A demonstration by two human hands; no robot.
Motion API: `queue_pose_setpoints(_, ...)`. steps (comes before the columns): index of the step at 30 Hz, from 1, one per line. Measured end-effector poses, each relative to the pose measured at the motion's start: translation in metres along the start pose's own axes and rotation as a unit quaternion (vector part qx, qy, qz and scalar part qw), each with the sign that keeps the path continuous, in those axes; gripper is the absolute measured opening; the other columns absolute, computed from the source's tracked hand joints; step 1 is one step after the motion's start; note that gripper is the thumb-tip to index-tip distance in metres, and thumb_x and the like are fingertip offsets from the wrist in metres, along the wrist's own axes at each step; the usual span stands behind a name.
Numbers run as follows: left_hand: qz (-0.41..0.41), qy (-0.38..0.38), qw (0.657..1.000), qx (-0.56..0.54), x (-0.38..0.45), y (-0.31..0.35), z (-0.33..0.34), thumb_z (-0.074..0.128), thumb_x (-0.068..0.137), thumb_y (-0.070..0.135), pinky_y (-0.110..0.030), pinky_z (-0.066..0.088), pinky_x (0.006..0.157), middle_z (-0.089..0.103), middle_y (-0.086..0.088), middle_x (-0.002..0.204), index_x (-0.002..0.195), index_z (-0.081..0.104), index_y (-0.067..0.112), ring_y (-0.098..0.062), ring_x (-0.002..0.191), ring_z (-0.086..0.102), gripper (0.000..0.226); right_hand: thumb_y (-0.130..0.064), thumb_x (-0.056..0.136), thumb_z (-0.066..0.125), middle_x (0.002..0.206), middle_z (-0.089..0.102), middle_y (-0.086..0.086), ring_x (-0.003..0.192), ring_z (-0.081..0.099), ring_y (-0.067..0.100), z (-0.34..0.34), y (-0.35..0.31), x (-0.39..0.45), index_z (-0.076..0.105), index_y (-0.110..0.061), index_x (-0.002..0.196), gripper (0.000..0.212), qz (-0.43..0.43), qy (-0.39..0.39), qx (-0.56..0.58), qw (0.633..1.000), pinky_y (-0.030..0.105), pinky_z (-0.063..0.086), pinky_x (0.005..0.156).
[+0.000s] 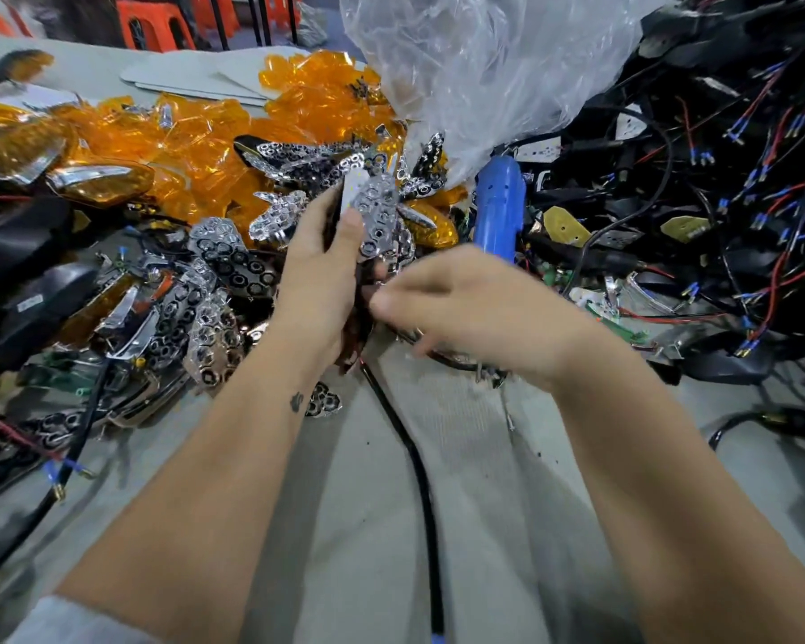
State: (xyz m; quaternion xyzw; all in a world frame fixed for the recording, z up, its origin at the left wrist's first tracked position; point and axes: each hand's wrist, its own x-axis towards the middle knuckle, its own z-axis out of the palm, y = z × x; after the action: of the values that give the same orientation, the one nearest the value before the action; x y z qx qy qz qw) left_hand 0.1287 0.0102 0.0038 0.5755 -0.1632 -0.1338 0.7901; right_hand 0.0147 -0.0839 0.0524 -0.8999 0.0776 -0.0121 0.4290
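Chrome reflector in left hand's curled fingers; right hand's fingers blurred, hold unclear.

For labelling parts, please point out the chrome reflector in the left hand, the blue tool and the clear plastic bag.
chrome reflector [378, 203]: head view, honeycomb face.
blue tool [500, 199]: head view, mid body.
clear plastic bag [484, 62]: head view, crinkled front.

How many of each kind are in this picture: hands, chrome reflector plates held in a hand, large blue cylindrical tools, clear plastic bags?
Hands: 2 (left hand, right hand)
Chrome honeycomb reflector plate, held in the left hand: 1
Large blue cylindrical plastic tool: 1
Clear crumpled plastic bag: 1
Total: 5
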Motion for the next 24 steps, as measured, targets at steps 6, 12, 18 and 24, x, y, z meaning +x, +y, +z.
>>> queue_pose_setpoints(6, -0.020, -0.067, 0.997, 0.034, -0.005, 0.003, 0.000, 0.047, 0.104, 0.022, -0.017, 0.033, 0.040, 0.067, 0.016, 0.076, 0.111, 0.064, 0.045, -0.008, 0.052, 0.053, 0.029, -0.025, 0.092, 0.067, 0.097, 0.064, 0.000, 0.074, 0.065, 0.010, -0.008, 0.001, 0.034, 0.059, -0.018, 0.118, 0.028, 0.032, 0.260, 0.182, 0.948, 0.035, 0.060, 0.076)
queue_pose_setpoints(12, -0.067, -0.091, 0.993, -0.035, -0.001, 0.002, -0.001, 0.040, 0.103, 0.028, -0.018, 0.032, 0.039, 0.062, 0.003, 0.073, 0.117, 0.068, 0.025, -0.010, 0.050, 0.049, 0.031, -0.006, 0.089, 0.068, 0.087, 0.064, -0.004, 0.082, 0.062, 0.012, 0.017, 0.010, 0.045, 0.063, -0.023, 0.107, 0.026, -0.004, 0.332, 0.192, 0.924, 0.043, 0.058, 0.083)
queue_pose_setpoints(18, -0.101, -0.094, 0.987, -0.080, 0.001, 0.000, -0.003, 0.035, 0.103, 0.026, -0.019, 0.032, 0.039, 0.059, 0.000, 0.075, 0.122, 0.059, 0.015, -0.011, 0.050, 0.047, 0.033, 0.004, 0.091, 0.060, 0.082, 0.059, 0.001, 0.078, 0.058, 0.015, 0.015, 0.022, 0.034, 0.064, -0.031, 0.099, 0.036, -0.068, 0.330, 0.245, 0.909, 0.033, 0.057, 0.077)
queue_pose_setpoints(24, -0.081, -0.092, 0.992, -0.040, 0.000, 0.003, -0.004, 0.042, 0.103, 0.023, -0.019, 0.031, 0.038, 0.060, 0.002, 0.071, 0.116, 0.060, 0.020, -0.011, 0.049, 0.047, 0.023, -0.004, 0.091, 0.064, 0.081, 0.060, -0.001, 0.079, 0.058, 0.012, 0.016, 0.024, 0.034, 0.064, -0.026, 0.094, 0.022, -0.077, 0.316, 0.295, 0.898, 0.032, 0.052, 0.074)
